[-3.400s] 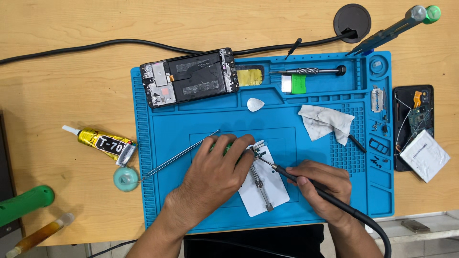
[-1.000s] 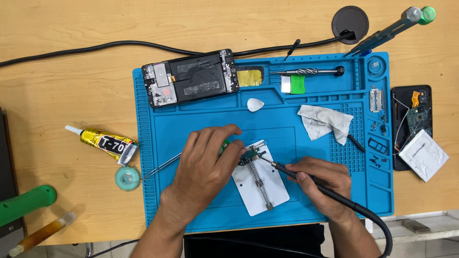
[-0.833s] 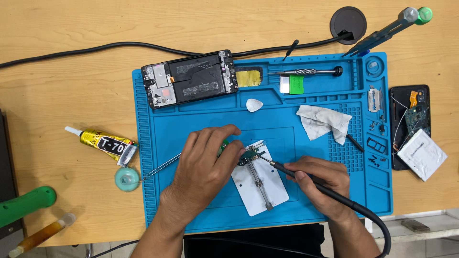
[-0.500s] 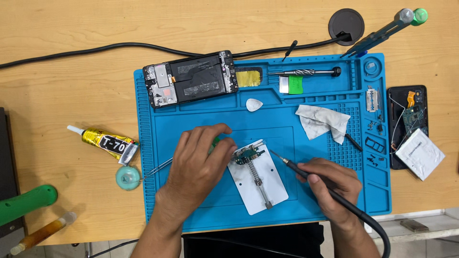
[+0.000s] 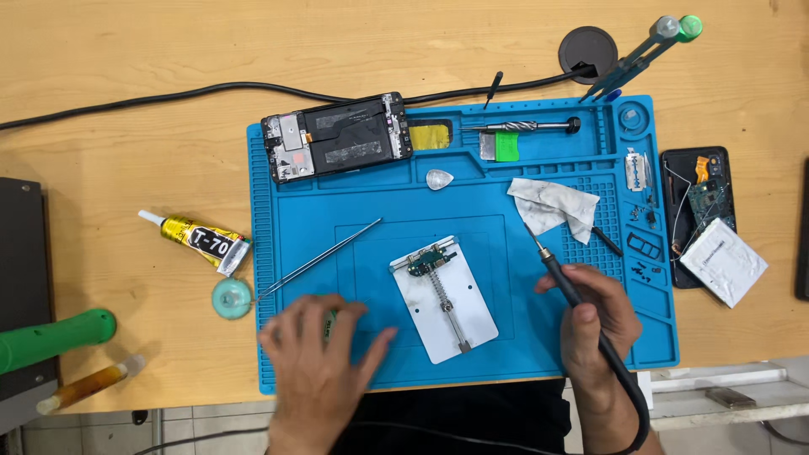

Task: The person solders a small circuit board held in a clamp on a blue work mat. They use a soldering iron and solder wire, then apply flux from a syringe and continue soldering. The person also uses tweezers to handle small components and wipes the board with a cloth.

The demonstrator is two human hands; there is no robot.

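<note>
My left hand lies blurred over the near left part of the blue work mat. A small green thing shows between its fingers. My right hand grips a black soldering iron like a pen, with the tip raised toward a crumpled tissue and the cable running down past my wrist. Between the hands a white metal holder plate sits tilted on the mat, with a small circuit board clamped at its far end. Neither hand touches the plate.
An opened phone lies at the mat's far left, with thin tweezers below it. A yellow glue tube and a teal round tin are left of the mat. Another opened phone and a white packet lie at the right.
Both hands have drawn back from the holder plate. The left moved down and left with the green thing. The right pulled the iron off the board to the right.
</note>
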